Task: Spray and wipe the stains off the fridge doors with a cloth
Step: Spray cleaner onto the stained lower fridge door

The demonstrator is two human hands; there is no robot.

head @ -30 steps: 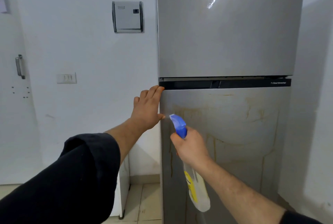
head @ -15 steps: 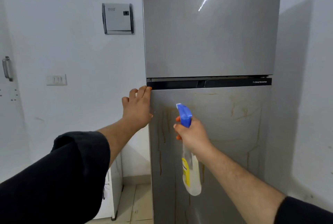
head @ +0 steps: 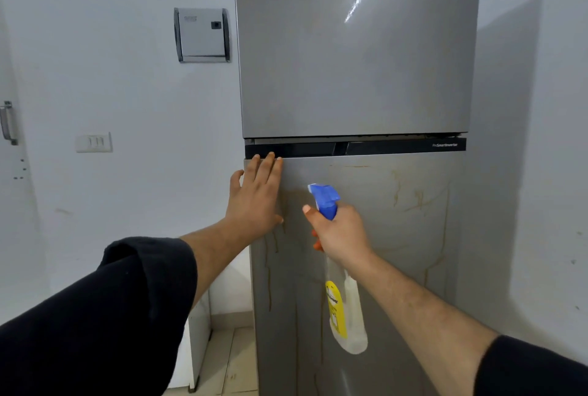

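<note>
The left hand [head: 254, 201] lies flat, fingers straight, on the lower door's [head: 397, 252] top left corner. The right hand [head: 342, 231] grips a bottle [head: 348, 316], blue nozzle near the brown stains [head: 413, 201].

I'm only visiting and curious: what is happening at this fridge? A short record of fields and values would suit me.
left hand: flat on the lower door's top left corner, fingers straight
right hand: grips the spray bottle, blue nozzle towards the door
lower door: brown streaks and drips
upper door: no clear stains, a bright glare streak
cloth: not in view
wall: switch, grey box
</note>
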